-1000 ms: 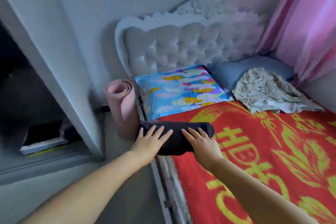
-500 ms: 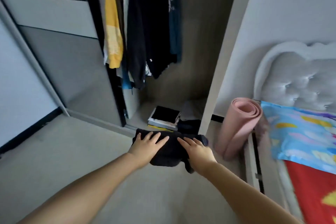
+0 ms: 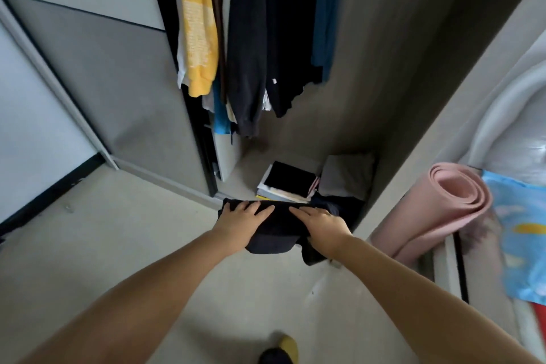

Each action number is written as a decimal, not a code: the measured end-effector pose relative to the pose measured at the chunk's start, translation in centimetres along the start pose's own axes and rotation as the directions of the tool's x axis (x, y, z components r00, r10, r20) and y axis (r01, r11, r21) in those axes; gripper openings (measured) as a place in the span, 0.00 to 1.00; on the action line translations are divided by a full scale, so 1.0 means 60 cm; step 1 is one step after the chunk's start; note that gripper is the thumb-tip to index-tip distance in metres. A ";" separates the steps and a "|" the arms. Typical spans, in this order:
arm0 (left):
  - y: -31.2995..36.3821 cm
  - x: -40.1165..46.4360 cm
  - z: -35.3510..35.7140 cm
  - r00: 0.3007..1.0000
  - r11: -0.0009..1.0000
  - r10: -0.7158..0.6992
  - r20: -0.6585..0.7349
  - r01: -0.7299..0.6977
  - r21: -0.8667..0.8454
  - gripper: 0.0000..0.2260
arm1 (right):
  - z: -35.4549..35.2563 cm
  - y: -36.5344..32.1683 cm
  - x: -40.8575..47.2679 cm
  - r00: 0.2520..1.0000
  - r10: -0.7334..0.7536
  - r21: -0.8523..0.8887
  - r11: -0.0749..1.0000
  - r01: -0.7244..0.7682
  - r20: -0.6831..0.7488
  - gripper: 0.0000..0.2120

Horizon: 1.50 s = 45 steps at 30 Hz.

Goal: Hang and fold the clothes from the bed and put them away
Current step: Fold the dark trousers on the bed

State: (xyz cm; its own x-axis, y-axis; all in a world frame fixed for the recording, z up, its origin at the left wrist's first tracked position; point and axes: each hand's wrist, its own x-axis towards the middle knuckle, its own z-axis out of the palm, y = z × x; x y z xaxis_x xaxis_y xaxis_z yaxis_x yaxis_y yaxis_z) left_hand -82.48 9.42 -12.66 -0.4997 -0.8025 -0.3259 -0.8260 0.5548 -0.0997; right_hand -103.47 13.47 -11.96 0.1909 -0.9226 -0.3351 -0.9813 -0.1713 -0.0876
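Beyond both hands, closet floor: I keep left hand and right hand gripping the folded dark garment level, fingers flat on top, thumbs hidden beneath.

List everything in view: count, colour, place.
folded garment: 1, black, carried in both hands in front of the wardrobe
wardrobe: 1, grey, open, ahead
sliding door: 1, grey, left of the opening
hanging clothes: several, black, yellow, blue, top of the wardrobe
folded pile: 1, black on white, wardrobe floor
grey fold: 1, wardrobe floor, right of the pile
mat: 1, pink, rolled, leaning right of the wardrobe
pillow: 1, blue patterned, far right
headboard: 1, white, right edge
foot: 1, yellow and dark slipper, bottom
left hand: on the garment's left half
right hand: on its right half
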 end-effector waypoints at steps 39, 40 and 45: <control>-0.194 1.177 0.417 0.951 0.970 0.243 -0.189 -0.235 0.066 0.36 | 0.373 0.463 0.963 0.892 0.414 0.091 0.910 -0.404 -0.180 0.34; -0.189 1.180 0.470 0.950 0.968 0.251 -0.185 -0.244 0.063 0.35 | 0.422 0.451 0.970 0.886 0.441 0.089 0.898 -0.432 -0.146 0.34; -0.156 1.175 0.669 0.961 0.969 0.243 -0.134 -0.248 -0.022 0.40 | 0.616 0.411 0.975 0.866 0.498 0.043 0.867 -0.497 -0.036 0.40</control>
State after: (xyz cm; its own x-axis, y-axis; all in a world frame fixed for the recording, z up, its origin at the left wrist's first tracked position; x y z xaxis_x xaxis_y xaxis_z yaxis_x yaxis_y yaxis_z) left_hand -99.50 -43.54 -72.44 -0.7155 -0.6660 -0.2110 -0.6821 0.7312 0.0052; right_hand -115.67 -31.99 -68.38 -0.3242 -0.8971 -0.3002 -0.9445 0.3247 0.0498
